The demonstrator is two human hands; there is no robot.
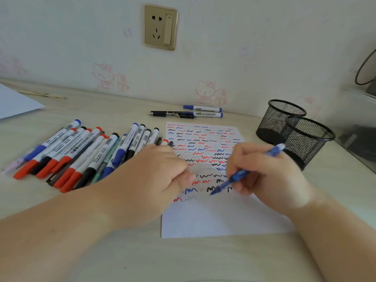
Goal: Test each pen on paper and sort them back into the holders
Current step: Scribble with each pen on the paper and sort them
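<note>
My right hand (264,174) grips a blue pen (240,175) with its tip down near the lower scribbles on the white paper (213,218). The sheet is covered with several rows of red, blue and black squiggles. My left hand (154,176) rests on the paper's left edge, fingers curled; whether it holds anything is hidden. A pile of whiteboard markers (81,153) with red, black and blue caps lies left of the paper. Two black mesh holders (280,121) (307,139) stand at the right, close together.
Three pens (187,113) lie by the wall behind the paper. A wall socket (160,27) sits above. Another white sheet (14,102) lies at the far left. A clear box (358,127) stands at the right edge.
</note>
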